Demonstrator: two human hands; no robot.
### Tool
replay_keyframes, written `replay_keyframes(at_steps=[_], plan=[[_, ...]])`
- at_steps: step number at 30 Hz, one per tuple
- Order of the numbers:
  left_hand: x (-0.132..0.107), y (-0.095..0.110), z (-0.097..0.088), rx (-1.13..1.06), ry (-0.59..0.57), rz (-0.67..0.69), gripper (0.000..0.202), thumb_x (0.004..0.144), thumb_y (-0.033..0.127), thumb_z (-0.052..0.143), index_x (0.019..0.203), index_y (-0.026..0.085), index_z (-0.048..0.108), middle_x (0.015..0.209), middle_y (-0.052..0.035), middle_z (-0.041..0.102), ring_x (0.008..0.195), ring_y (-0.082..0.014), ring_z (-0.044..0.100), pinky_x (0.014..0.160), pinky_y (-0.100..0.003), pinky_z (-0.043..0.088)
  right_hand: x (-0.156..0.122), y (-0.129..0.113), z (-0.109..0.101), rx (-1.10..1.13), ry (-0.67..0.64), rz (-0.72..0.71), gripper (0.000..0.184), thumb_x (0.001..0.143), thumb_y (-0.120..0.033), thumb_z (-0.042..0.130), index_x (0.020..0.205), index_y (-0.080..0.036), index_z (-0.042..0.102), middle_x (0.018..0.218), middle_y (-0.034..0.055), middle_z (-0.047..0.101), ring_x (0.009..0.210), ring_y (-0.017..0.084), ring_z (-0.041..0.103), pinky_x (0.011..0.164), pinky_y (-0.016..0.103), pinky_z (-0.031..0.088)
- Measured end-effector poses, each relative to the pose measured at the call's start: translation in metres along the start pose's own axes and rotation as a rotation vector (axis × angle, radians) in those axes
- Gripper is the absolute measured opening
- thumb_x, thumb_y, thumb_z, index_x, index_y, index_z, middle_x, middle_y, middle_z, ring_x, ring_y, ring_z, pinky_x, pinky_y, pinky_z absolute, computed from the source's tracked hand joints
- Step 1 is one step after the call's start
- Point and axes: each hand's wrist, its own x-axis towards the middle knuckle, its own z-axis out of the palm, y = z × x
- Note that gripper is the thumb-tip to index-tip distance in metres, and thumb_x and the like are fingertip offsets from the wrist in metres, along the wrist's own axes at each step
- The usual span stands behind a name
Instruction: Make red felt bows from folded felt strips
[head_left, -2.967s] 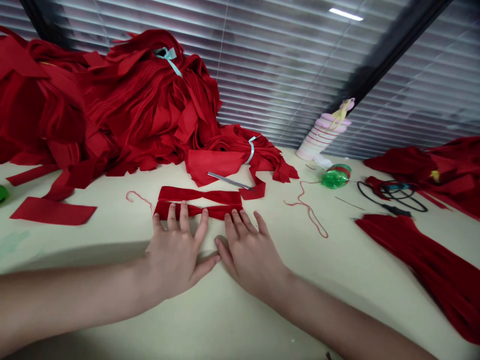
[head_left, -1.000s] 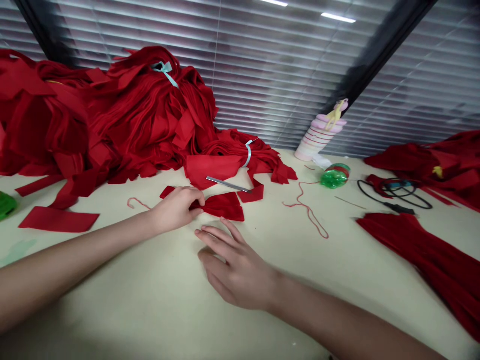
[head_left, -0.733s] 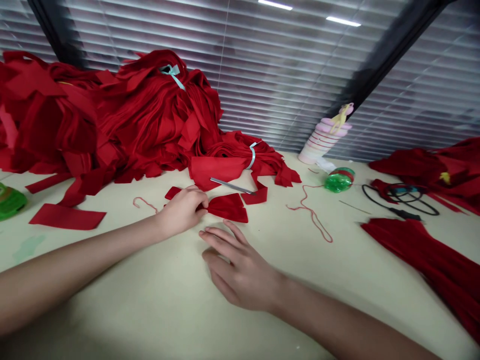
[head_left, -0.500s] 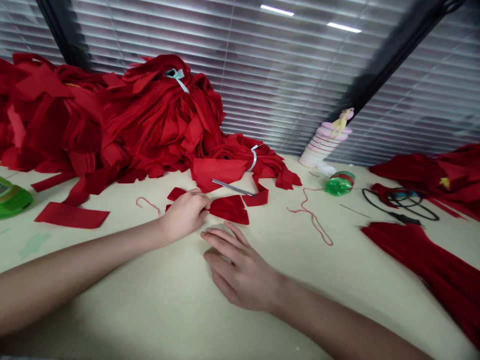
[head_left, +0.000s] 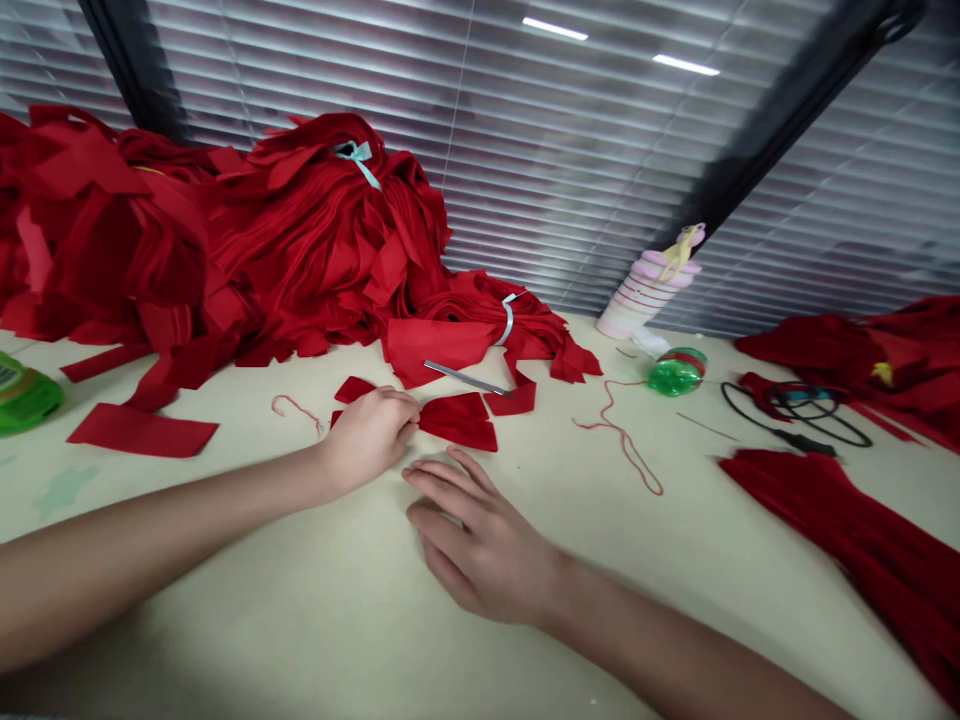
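My left hand [head_left: 373, 432] is closed round the middle of a red fabric bow [head_left: 461, 420], whose loops and tails spread out on both sides of it on the table [head_left: 315, 590]. Just to the right, my right hand [head_left: 480, 535] rests with its fingers apart and nothing in them, close to the bow but not on it. Behind the bow, slim metal tweezers [head_left: 466, 379] lie across red fabric strips [head_left: 439, 348]. A short curl of red thread [head_left: 298, 409] sits left of my left hand.
Heaped red fabric bundles [head_left: 300, 230] line the back left against the blinds [head_left: 547, 150]. To the right are loose red thread [head_left: 630, 450], a green plastic piece [head_left: 677, 371], a pink-white thread cone [head_left: 641, 290], a black cable [head_left: 825, 430] and red cloth [head_left: 840, 540]. A green container [head_left: 26, 395] stands far left.
Both hands stay almost where they were, the left one still on the bow. The view has shifted very slightly.
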Motion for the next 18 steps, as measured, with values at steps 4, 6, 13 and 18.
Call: replay_keyframes(at_steps=[4, 6, 13, 18], plan=[[-0.0015, -0.0001, 0.0019, 0.022, 0.016, 0.011, 0.022, 0.076, 0.002, 0.048, 0.073, 0.014, 0.065, 0.087, -0.0084, 0.07, 0.092, -0.0232, 0.063, 0.082, -0.036, 0.053, 0.0004, -0.0002, -0.001, 0.002, -0.005, 0.003, 0.02, 0.088, -0.015, 0.045, 0.092, -0.013, 0.064, 0.122, 0.0142, 0.06, 0.121, 0.025, 0.048, 0.109, 0.046, 0.031], [-0.0023, -0.0001, 0.0025, 0.034, 0.021, 0.027, 0.021, 0.076, 0.001, 0.048, 0.074, 0.014, 0.065, 0.088, -0.0085, 0.07, 0.093, -0.0237, 0.062, 0.082, -0.036, 0.053, 0.0004, -0.0001, -0.0012, 0.004, -0.01, 0.005, 0.02, 0.088, -0.016, 0.045, 0.092, -0.013, 0.064, 0.122, 0.0143, 0.06, 0.121, 0.025, 0.048, 0.109, 0.046, 0.031], [-0.0033, -0.0004, 0.0045, 0.09, 0.051, 0.071, 0.019, 0.079, 0.004, 0.05, 0.075, 0.013, 0.066, 0.085, -0.0077, 0.07, 0.092, -0.0241, 0.059, 0.082, -0.038, 0.052, 0.0001, 0.0015, -0.001, 0.012, -0.021, -0.008, 0.02, 0.088, -0.015, 0.045, 0.093, -0.011, 0.064, 0.121, 0.0154, 0.06, 0.121, 0.026, 0.048, 0.108, 0.047, 0.032], [-0.0038, -0.0007, 0.0068, 0.139, 0.072, 0.087, 0.017, 0.079, 0.004, 0.051, 0.076, 0.012, 0.066, 0.083, -0.0075, 0.069, 0.091, -0.0234, 0.058, 0.082, -0.036, 0.051, 0.0, 0.0024, -0.0011, 0.018, -0.003, -0.023, 0.019, 0.087, -0.015, 0.046, 0.092, -0.012, 0.063, 0.118, 0.0159, 0.061, 0.119, 0.026, 0.049, 0.107, 0.047, 0.034]])
